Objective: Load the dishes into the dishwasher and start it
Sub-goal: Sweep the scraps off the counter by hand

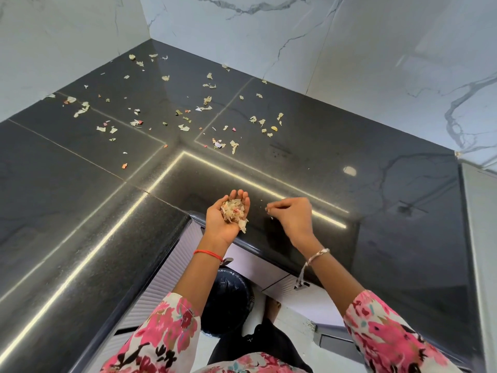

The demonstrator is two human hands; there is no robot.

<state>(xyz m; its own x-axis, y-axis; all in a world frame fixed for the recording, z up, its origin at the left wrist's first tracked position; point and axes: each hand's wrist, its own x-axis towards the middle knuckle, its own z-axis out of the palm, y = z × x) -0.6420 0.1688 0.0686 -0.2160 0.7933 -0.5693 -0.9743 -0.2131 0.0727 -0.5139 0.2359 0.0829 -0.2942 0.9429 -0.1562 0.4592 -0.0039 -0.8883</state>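
My left hand (224,214) is cupped palm up over the inner corner edge of the black counter (80,211) and holds a pile of pale peel scraps (233,212). My right hand (291,216) hovers just right of it, with its fingertips pinching a small scrap (269,210) above the counter. Many more scraps (183,114) lie scattered across the far corner of the counter. No dishes or dishwasher are in view.
White marble walls (322,49) close the counter's far sides. A bin lined with a black bag (228,300) stands on the floor below my arms, between ribbed cabinet fronts (164,281). A grey panel (481,238) borders the counter at the right.
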